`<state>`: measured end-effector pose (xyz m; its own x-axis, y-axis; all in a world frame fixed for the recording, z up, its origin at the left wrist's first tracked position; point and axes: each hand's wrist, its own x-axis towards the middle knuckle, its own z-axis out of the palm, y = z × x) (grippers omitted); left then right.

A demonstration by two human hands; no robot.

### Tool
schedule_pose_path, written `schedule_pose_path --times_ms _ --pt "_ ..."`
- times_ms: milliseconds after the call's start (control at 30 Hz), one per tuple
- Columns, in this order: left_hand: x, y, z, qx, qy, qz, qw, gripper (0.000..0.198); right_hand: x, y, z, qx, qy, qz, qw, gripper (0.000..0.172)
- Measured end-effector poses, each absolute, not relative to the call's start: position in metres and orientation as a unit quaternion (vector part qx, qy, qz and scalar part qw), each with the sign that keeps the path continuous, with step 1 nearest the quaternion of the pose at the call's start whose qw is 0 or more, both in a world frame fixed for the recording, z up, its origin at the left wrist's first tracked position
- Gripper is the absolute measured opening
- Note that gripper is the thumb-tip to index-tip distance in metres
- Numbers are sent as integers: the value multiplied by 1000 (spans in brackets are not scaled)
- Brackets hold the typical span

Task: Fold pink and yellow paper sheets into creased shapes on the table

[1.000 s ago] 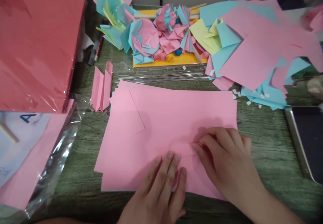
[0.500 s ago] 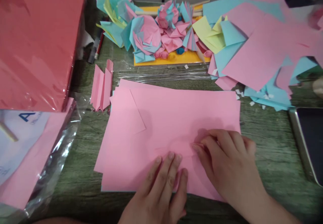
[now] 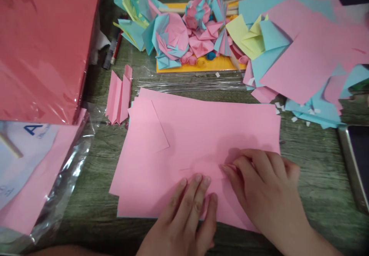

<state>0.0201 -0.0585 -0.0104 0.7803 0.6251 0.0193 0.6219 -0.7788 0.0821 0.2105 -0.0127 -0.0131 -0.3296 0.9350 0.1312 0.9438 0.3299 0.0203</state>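
A stack of pink paper sheets (image 3: 219, 125) lies in front of me, with bluish edges peeking out beneath. On its lower middle my left hand (image 3: 184, 217) rests flat, fingers stretched out and pressing a smaller piece of pink paper (image 3: 206, 168) down. That piece blends into the sheets, so its full outline is hard to make out. At its right end the thumb and fingers of my right hand (image 3: 262, 187) pinch the paper's edge. A pink paper flap or cut piece (image 3: 147, 129) with a slanted edge shows on the stack's left side.
Behind the stack lie thin metal wires (image 3: 190, 85) and folded paper flowers (image 3: 173, 37) on a yellow pack (image 3: 173, 67). Pleated pink paper (image 3: 118, 96) stands left, near wrapped red paper (image 3: 49, 56). Loose pink and blue sheets (image 3: 300, 60) and a phone-like device (image 3: 356, 160) are right.
The whole view has shifted slightly, so things appear a little farther right. Both hands keep nearly the same place on the paper, the right one still pinching.
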Motion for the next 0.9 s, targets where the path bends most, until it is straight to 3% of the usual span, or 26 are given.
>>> schedule_pose_path --times_ms 900 --pt "22 -62 -11 944 327 -10 28 53 208 -12 -15 -575 -815 -69 35 30"
